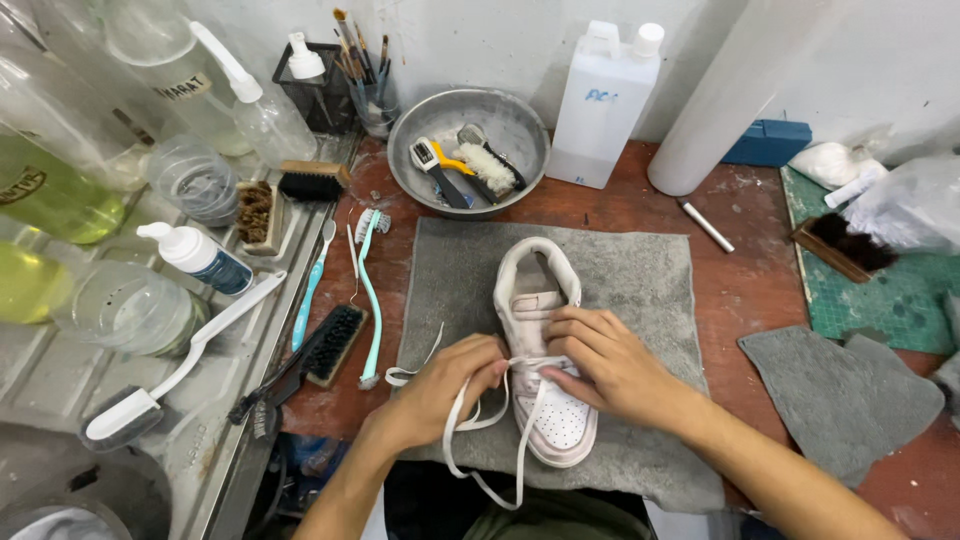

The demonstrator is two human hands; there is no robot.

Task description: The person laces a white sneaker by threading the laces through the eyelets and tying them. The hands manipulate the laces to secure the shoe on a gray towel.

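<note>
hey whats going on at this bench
A person is handling the white lace of a white sneaker that sits on a grey towel. The left hand grips the lace, and the right hand rests over the lace area. Toothbrushes and a metal bowl of tools lie nearby.

Two bare forearms enter from the lower edge and converge toward the centre. Left hand (445, 385): wrist bent slightly inward, knuckles up, fingers curled into a closed pinch grip (thumb tip hidden beneath the fingers). Right hand (600, 365): palm down, fingers (568, 322) extended and slightly bent, pointing toward the left hand, thumb tucked below. The two hands sit just beside each other, fingertips nearly meeting.
</note>
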